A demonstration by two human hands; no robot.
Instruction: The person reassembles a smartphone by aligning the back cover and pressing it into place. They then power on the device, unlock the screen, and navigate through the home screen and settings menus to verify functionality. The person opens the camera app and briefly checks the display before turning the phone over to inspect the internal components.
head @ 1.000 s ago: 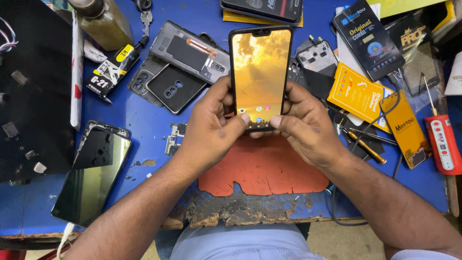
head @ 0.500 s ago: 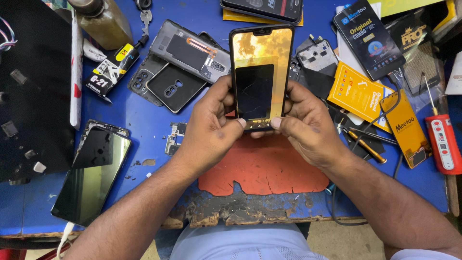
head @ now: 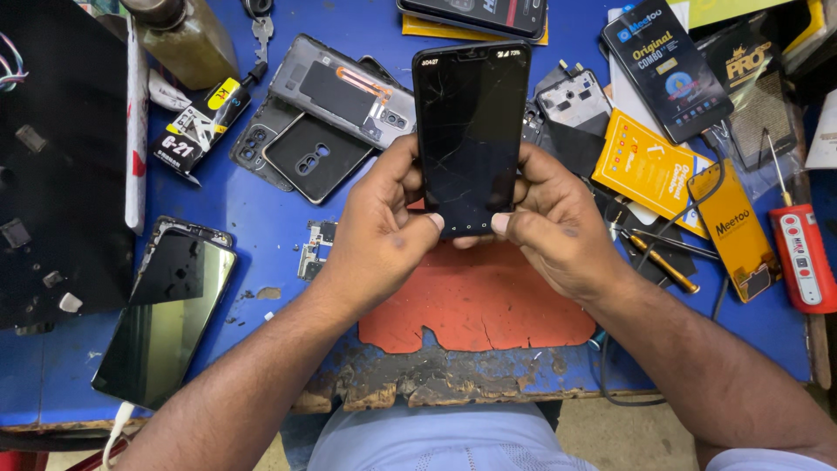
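The blue tabletop (head: pixel 261 201) is crowded with repair clutter, its near edge chipped and peeling, and a worn red mat (head: pixel 475 301) lies in front of the person, likely as a soft working surface. At the left a black panel (head: pixel 52 166) covers the corner, and a glossy screen (head: pixel 166 314) lies beside it. Opened phone backs (head: pixel 327 113) sit above the left hand (head: pixel 379 235), with a glue tube (head: pixel 205 118) next to them. Yellow packets (head: pixel 649 161) and a red screwdriver (head: pixel 802 253) lie off to the right, within reach.

Both hands hold the phone (head: pixel 471 135) upright above the mat, clear of the tabletop, screen facing the camera. The right hand (head: pixel 558 227) mirrors the left: fingers wrap around the lower sides and back while both thumbs press on the bottom of the glass, a grip that steadies the phone so the screen can be read. So both sets of fingers are closed on the phone.

The phone is black with a notch at the top. Its screen is almost dark, with only small status marks along the top and faint icons at the bottom. Thin cracks run across the glass.
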